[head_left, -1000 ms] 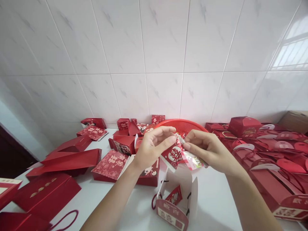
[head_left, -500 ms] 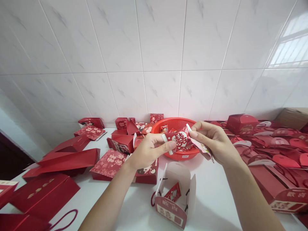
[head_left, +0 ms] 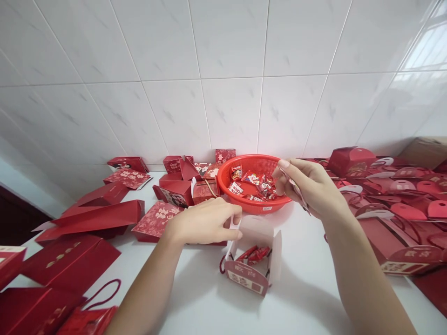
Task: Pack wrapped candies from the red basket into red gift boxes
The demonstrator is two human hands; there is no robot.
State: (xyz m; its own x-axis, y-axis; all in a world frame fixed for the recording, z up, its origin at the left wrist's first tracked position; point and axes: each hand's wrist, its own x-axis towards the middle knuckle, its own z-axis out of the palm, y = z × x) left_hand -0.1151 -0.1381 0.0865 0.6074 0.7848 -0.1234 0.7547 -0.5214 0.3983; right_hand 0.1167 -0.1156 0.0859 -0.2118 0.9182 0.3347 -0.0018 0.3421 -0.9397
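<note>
An open box (head_left: 246, 278) with a cord handle stands on the white table, with red wrapped candies (head_left: 256, 255) inside. My left hand (head_left: 207, 221) hovers at the box's upper left, thumb and fingers apart, with nothing between them. Above and right of the box, my right hand (head_left: 307, 186) pinches a thin pink wrapper (head_left: 296, 190). Behind the box sits a red plastic basket (head_left: 258, 160) holding several wrapped sweets (head_left: 252, 177).
Red boxes (head_left: 71, 260) and flattened cartons lie across the left side. Many red handled boxes (head_left: 401, 246) crowd the right. A brown carton (head_left: 424, 151) is at the far right, against the tiled wall (head_left: 230, 111).
The red packet left my left hand, and more red candy now lies in the open box. My left hand moved down and opened. My right hand still holds the pink wrapper.
</note>
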